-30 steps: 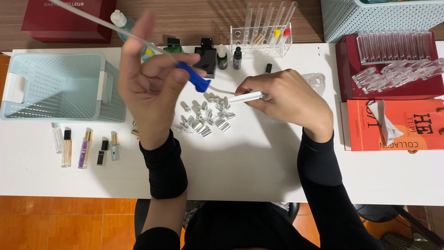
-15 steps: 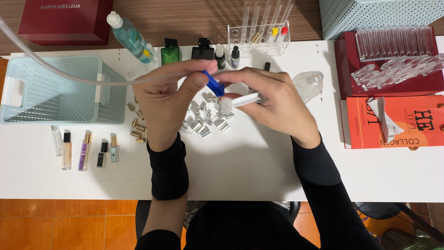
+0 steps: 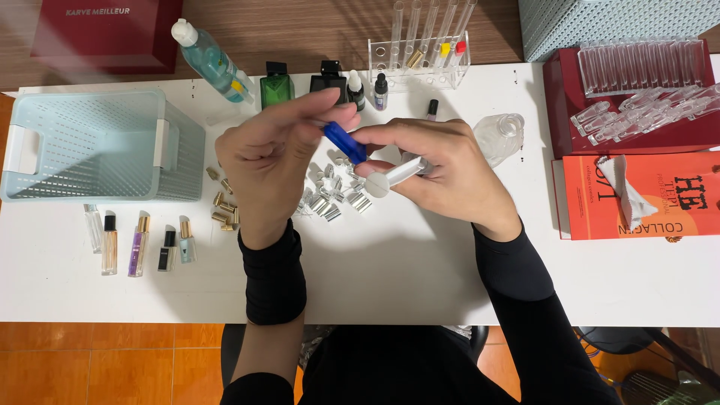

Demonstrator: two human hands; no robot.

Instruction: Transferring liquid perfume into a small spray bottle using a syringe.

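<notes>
1. Left hand (image 3: 274, 161) sat at centre frame above the white table (image 3: 420, 277), thumb and fingers pinched shut on a small blue piece (image 3: 345, 142).
2. Right hand (image 3: 442, 169) was just right of it, fingers curled around a slim white tube (image 3: 396, 175); its round end pointed lower left, just below the blue piece, touching or not I could not tell.
3. Both hands hovered over a scatter of small silver caps (image 3: 334, 195) at table centre.
4. Small gold caps (image 3: 223, 206) lay left of the left hand, near the pale blue basket (image 3: 90, 142) at upper left.
5. Row of thin perfume vials (image 3: 139, 240) stood below the basket, left side.
6. Top edge held a blue liquid bottle (image 3: 210, 60), a green bottle (image 3: 277, 86), a black bottle (image 3: 328, 79) and a clear test tube rack (image 3: 420, 52).
7. Clear round bottle (image 3: 501, 135) lay just right of the right hand.
8. Red tray of clear plastic vials (image 3: 637, 90) and an orange box (image 3: 637, 199) filled the right side.
</notes>
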